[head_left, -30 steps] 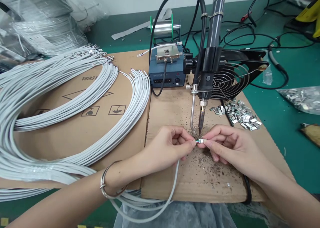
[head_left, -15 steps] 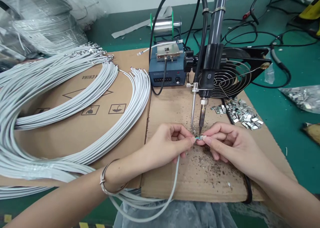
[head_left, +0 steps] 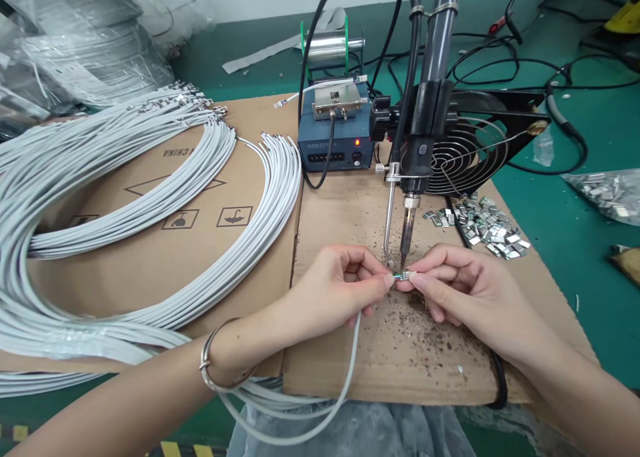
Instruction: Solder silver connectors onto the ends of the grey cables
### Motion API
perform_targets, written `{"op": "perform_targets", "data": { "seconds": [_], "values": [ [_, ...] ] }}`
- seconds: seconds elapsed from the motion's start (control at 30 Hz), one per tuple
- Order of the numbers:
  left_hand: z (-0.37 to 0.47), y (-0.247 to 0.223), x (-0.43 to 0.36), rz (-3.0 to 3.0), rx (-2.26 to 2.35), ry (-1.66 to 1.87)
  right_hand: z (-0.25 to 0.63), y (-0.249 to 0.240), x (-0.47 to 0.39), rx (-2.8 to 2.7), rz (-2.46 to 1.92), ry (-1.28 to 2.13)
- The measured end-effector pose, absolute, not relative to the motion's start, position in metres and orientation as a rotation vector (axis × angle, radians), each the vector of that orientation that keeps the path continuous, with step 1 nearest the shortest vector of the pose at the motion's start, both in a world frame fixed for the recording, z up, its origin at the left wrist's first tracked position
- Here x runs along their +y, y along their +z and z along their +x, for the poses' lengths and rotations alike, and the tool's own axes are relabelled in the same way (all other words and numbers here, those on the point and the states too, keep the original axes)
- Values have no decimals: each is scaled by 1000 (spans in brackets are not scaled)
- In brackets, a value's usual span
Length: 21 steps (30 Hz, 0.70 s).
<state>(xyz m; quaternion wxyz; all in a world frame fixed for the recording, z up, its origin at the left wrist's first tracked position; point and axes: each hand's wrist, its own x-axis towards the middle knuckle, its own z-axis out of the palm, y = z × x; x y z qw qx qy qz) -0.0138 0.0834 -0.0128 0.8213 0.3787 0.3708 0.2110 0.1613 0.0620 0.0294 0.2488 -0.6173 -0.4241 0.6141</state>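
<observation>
My left hand (head_left: 353, 283) pinches the end of a white cable (head_left: 351, 357), whose length hangs down and loops below the wrist. Thin coloured wires stick out past the fingertips. Opposite it, my right hand (head_left: 457, 287) grips a small metal connector (head_left: 406, 276) between thumb and forefinger. Wires and connector meet right under the tip of a soldering iron (head_left: 406, 233), which is clamped upright in a stand. Beside the tip ends a thin bent metal feed tube (head_left: 389, 223). Whether the tip touches the joint is too small to tell.
Bundled white cables (head_left: 240, 270) cover the cardboard (head_left: 320, 243) at left. Behind stand a blue control box (head_left: 333, 143), a solder spool (head_left: 327, 47) and a black fan (head_left: 465, 150). Loose connectors (head_left: 493, 227) lie at right, near a bag of connectors (head_left: 610, 193).
A red light on the blue control box is now lit. Both hands keep their grip on cable and connector, and the whole view has shifted slightly.
</observation>
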Motion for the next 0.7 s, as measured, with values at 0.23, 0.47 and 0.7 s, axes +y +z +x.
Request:
{"op": "perform_targets", "data": {
  "seconds": [0.23,0.47,0.7],
  "values": [
    [-13,-12,83,796,784,456,159,29,64,-1159,-1686,1667],
    [-14,-12,84,805,791,444,158,29,64,-1173,-1694,1654],
    [-14,-15,82,812,771,459,159,30,64,-1180,-1716,1653]
  ]
}}
